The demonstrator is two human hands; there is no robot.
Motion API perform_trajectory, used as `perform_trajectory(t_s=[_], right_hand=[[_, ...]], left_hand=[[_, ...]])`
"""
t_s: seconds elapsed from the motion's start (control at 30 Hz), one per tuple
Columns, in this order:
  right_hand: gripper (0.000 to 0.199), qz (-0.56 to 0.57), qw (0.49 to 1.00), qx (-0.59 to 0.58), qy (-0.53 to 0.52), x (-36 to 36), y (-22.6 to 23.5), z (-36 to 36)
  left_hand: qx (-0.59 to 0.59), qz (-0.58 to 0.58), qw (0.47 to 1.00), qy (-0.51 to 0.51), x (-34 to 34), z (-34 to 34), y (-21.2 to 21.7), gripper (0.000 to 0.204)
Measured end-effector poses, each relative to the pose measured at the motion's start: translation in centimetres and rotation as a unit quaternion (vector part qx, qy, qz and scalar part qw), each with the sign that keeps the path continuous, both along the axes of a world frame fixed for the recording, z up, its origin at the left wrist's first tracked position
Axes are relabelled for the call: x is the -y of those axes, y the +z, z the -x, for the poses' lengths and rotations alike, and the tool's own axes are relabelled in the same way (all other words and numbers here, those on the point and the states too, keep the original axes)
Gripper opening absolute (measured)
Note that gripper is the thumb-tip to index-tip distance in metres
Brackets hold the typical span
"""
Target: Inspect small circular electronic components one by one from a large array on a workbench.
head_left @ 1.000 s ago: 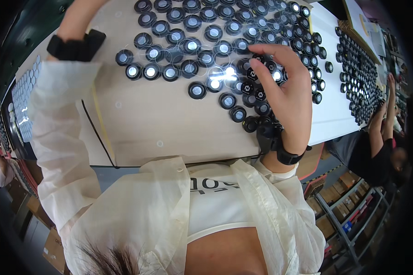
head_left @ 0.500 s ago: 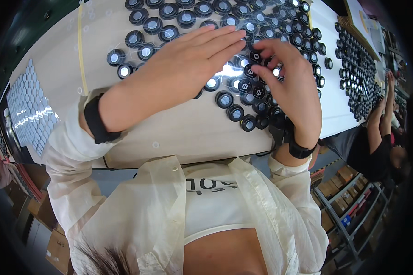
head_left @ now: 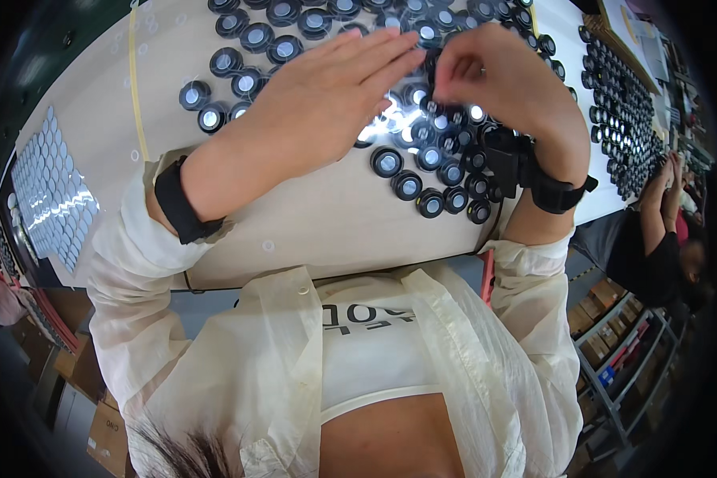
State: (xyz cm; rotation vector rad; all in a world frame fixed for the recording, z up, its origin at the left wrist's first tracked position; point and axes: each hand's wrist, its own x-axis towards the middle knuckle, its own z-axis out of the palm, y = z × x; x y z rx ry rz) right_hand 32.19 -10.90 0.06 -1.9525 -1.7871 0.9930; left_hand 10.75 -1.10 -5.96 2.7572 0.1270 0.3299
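My left hand (head_left: 327, 99) lies flat, fingers stretched together, over a shiny clear film (head_left: 390, 119) that covers part of a group of round black pieces (head_left: 386, 162) with pale centres. Beside it, my right hand (head_left: 498, 76) is bent at the wrist above the same group. Its thumb and fingertips come together in a pinch, and whatever they may hold is too small or hidden to make out. Some black pieces are covered by my hands. Both wrists wear black bands, and a black box-shaped device (head_left: 505, 159) sits at the right wrist.
A sheet of pale blue round stickers (head_left: 54, 195) lies at the table's left end. Yellow tape (head_left: 138, 88) crosses the surface. On the right, more black pieces (head_left: 617, 115) stand in rows near a co-worker's arms (head_left: 655, 203). Cartons (head_left: 107, 434) sit on the floor.
My right hand has turned and moved slightly away from me, its spread fingers closing into a pinch. Dark pieces with a white mark are less visible. My left hand stays nearly in place.
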Motion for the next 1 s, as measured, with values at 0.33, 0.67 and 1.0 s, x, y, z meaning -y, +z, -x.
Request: perform_trajectory(t_s=[0.33, 0.67, 1.0], right_hand=[[0.018, -0.157, 0.982, 0.048, -0.095, 2.1, -1.0, -0.2], [0.015, -0.080, 0.988, 0.096, -0.095, 0.3, -0.9, 0.0], [0.010, -0.068, 0.996, 0.053, -0.023, 0.8, 1.9, 1.2]], left_hand=[[0.014, -0.017, 1.000, 0.008, -0.3, -0.4, 0.4, 0.051], [0.009, -0.053, 0.998, 0.030, 1.1, -0.2, 0.5, 0.055], [0.001, -0.045, 0.998, 0.051, 1.2, 0.4, 0.5, 0.058]])
